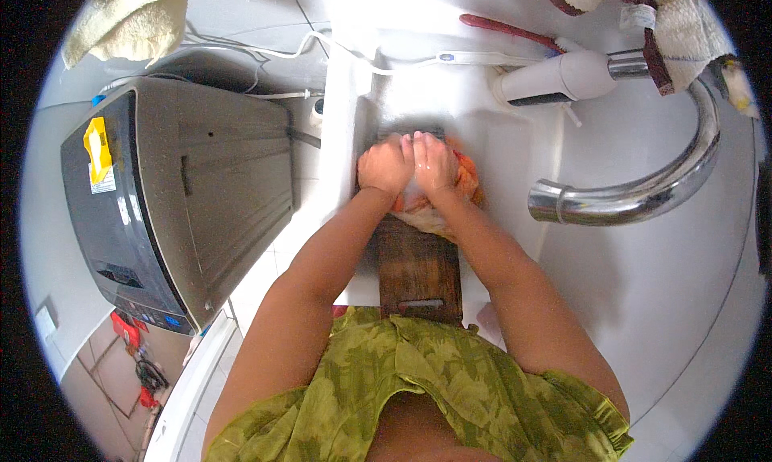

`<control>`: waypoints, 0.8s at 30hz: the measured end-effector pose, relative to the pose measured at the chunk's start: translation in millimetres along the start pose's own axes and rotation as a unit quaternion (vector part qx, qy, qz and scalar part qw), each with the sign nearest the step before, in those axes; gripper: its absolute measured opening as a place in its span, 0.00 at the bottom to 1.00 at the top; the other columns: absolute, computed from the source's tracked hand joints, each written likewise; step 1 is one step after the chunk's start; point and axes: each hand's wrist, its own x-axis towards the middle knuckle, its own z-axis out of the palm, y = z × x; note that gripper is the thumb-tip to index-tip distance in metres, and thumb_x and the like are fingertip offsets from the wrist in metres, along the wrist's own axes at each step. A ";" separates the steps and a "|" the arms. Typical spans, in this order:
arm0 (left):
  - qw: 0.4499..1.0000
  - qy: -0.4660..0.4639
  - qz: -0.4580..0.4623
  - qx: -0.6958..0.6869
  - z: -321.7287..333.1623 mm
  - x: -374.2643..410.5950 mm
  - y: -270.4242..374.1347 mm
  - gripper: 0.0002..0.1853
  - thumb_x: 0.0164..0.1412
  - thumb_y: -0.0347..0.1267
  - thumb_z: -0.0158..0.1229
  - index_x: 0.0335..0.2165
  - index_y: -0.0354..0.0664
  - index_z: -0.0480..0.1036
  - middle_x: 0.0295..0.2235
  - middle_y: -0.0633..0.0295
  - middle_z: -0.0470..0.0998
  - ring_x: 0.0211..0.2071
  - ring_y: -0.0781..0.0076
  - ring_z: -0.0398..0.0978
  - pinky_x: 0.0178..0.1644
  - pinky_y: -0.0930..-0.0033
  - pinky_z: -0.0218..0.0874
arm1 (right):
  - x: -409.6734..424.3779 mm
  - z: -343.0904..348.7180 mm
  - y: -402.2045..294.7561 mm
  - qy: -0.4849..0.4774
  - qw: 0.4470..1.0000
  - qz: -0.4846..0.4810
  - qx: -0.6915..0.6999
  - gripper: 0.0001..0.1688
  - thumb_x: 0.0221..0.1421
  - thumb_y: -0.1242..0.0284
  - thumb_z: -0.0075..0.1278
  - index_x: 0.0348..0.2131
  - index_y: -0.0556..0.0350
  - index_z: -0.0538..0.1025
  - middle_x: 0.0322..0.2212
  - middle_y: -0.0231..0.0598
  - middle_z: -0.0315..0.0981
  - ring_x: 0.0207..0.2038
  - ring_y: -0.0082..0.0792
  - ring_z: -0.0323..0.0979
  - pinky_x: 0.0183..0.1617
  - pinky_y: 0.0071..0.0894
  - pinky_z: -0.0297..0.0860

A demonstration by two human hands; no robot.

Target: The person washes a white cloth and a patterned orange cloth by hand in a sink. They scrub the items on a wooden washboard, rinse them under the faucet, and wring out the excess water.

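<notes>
Side by side over a white sink basin, my left hand and my right hand are curled around a wet orange and white cloth. Foam or water glistens on the back of my right hand. Part of the cloth hangs below my wrists, while the stretch under my palms is hidden. Beneath it lies a dark wooden washboard, which slopes from the basin towards my body and has a slot near its close end.
A curved chrome faucet with a white heater body reaches in from the right. Behind it lies a red-handled brush. A washing machine stands at left. Towels hang top right, and a cream towel top left.
</notes>
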 end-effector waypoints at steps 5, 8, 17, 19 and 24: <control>0.996 0.024 -0.046 -0.078 0.7 14.9 3.5 0.21 0.62 0.45 0.43 0.40 0.38 0.66 0.32 0.46 0.76 0.36 0.48 0.74 0.43 0.55 0.65 | 25.6 14.1 8.9 0.024 0.999 0.038 0.010 0.29 0.60 0.54 0.34 0.26 0.61 0.73 0.25 0.55 0.72 0.28 0.56 0.70 0.34 0.51 0.64; 0.929 0.103 0.035 -0.355 2.6 10.4 -6.0 0.19 0.64 0.43 0.42 0.41 0.37 0.64 0.37 0.50 0.72 0.41 0.56 0.71 0.48 0.62 0.60 | 34.7 24.3 44.7 0.061 0.966 0.052 0.246 0.29 0.60 0.53 0.39 0.25 0.60 0.74 0.16 0.39 0.67 0.23 0.31 0.64 0.31 0.39 0.62; 0.954 -0.123 -0.010 -0.275 51.1 -54.3 -58.4 0.33 0.56 0.34 0.59 0.55 0.37 0.53 0.53 0.48 0.63 0.54 0.56 0.62 0.59 0.62 0.52 | -68.2 -99.7 86.6 0.182 0.756 0.177 0.604 0.25 0.62 0.59 0.37 0.51 0.59 0.63 0.47 0.46 0.66 0.48 0.46 0.69 0.52 0.43 0.67; 0.911 -0.104 -0.055 -0.394 38.0 -59.3 -38.5 0.35 0.50 0.27 0.64 0.54 0.38 0.57 0.51 0.50 0.66 0.52 0.60 0.65 0.57 0.66 0.55 | -98.7 -127.5 80.1 0.239 0.868 0.158 0.406 0.26 0.61 0.62 0.41 0.52 0.59 0.63 0.49 0.46 0.65 0.51 0.48 0.66 0.55 0.43 0.63; 0.947 -0.044 -0.035 -0.316 32.3 -45.6 -50.0 0.30 0.49 0.24 0.64 0.51 0.39 0.63 0.49 0.50 0.68 0.49 0.60 0.67 0.54 0.66 0.59 | -119.9 -134.9 18.4 0.108 0.962 -0.038 -0.247 0.31 0.53 0.67 0.47 0.54 0.60 0.61 0.53 0.53 0.58 0.59 0.52 0.52 0.60 0.49 0.52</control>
